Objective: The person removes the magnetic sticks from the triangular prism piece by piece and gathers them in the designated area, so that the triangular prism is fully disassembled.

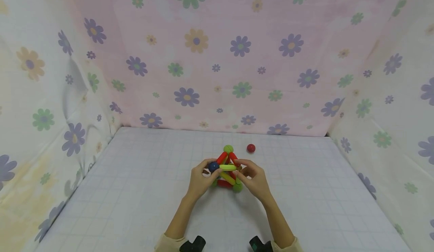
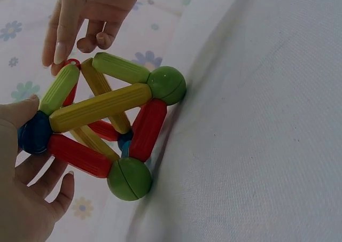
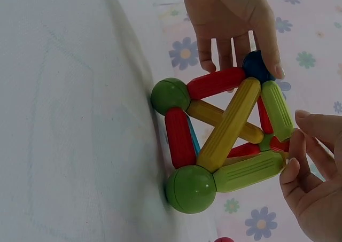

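A frame of magnetic rods and balls stands on the table between both hands. My left hand point(image 1: 200, 179) holds its dark blue ball point(image 1: 213, 167) between thumb and fingers. My right hand point(image 1: 255, 180) pinches rod ends at the opposite upper corner, where a light green rod point(image 3: 277, 111), a second light green rod point(image 3: 250, 171) and red and yellow rods come together. No ball shows at that corner. Two green balls point(image 2: 129, 179) sit at the base, joined by a red rod point(image 2: 148, 130). A long yellow rod point(image 2: 101, 107) slants across the near side.
A loose red ball point(image 1: 251, 148) lies on the table behind the frame, to the right. The white table point(image 1: 135, 191) has a faint grid. Flowered cloth point(image 1: 217, 56) hangs at the back and both sides.
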Tool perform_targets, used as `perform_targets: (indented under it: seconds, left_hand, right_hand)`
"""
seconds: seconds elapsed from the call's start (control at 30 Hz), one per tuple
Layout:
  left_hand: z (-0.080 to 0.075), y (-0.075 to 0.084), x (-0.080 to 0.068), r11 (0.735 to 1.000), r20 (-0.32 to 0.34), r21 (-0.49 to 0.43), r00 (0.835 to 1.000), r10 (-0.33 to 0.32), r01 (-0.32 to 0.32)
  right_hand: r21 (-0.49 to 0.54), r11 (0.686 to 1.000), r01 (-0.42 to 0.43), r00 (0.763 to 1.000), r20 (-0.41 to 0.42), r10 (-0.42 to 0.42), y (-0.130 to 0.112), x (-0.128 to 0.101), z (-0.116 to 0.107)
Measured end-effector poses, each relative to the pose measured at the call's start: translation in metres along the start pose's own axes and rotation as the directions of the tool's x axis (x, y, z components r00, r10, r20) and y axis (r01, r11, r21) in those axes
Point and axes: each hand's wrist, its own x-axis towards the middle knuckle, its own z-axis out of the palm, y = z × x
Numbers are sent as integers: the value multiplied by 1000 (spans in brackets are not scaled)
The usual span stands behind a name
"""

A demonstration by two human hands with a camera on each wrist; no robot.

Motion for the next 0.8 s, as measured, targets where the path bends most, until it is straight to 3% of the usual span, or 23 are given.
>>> perform_targets:
  seconds: [0.37, 0.8]
  left_hand:
    - [-5, -5, -2, 998, 11, -52, 999, -32, 33]
    - [-5, -9, -2, 996, 15, -72, 998, -56, 57]
  right_hand:
    - [-32, 999, 17, 1000, 14, -17, 0, 4, 3]
    - [-145, 976, 160, 986, -15, -164, -5, 9, 12]
